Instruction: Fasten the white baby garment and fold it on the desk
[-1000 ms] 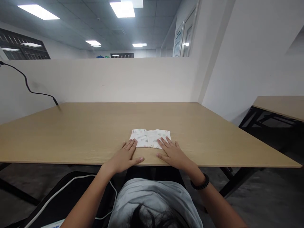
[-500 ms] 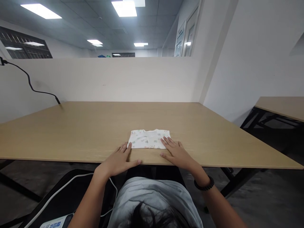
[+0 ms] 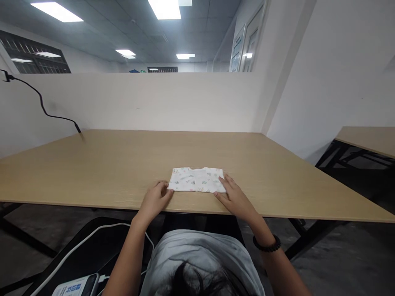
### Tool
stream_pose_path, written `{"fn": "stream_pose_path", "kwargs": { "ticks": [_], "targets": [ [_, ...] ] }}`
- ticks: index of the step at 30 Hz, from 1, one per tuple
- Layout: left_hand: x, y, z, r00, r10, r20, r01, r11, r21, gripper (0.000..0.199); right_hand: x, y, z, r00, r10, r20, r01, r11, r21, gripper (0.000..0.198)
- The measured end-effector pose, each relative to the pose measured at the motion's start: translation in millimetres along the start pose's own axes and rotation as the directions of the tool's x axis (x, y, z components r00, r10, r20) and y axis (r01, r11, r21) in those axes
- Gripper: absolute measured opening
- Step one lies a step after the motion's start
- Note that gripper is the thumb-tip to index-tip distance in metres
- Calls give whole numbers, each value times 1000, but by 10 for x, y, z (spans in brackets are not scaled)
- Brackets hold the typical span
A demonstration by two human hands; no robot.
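A small white folded garment (image 3: pixel 197 180) with a scattered print lies flat near the front edge of the table (image 3: pixel 138 148). Its far edge dips in the middle like a neckline. At its near left corner, my left hand (image 3: pixel 155 199) is closed, thumb and fingertips drawn together on the fabric. My right hand (image 3: pixel 237 199) rests at the right end with fingers apart, the fingertips on the cloth and the thumb by the near edge.
A white partition (image 3: pixel 173 100) stands behind the table. A black cable (image 3: pixel 55 116) hangs down at the far left. On the black seat at lower left lies a white device (image 3: pixel 75 286) with a white cord (image 3: pixel 77 243). Another table (image 3: pixel 367 137) stands at right.
My left hand has drawn its thumb in from the table to the garment's near left corner. My right thumb has come up to the near edge, and those fingers now sit nearer the right side.
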State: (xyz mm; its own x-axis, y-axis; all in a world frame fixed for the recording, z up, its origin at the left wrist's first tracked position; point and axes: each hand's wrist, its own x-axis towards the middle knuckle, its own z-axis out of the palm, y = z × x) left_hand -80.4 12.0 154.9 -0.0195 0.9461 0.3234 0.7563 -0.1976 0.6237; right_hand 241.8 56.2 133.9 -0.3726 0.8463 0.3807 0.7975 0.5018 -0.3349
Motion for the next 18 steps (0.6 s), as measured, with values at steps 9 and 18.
{"fn": "stream_pose_path", "kwargs": {
  "ticks": [9,18],
  "targets": [
    [44,-32,141,1000,5,-28,-16,905,-424,29,-14,-69,-44,1000,6,11,-5,999,-51,65],
    [41,1,115,996,-85,-8,64,803,-592,45,1,-107,-60,997,19,70,-7,987,-163,63]
  ]
}}
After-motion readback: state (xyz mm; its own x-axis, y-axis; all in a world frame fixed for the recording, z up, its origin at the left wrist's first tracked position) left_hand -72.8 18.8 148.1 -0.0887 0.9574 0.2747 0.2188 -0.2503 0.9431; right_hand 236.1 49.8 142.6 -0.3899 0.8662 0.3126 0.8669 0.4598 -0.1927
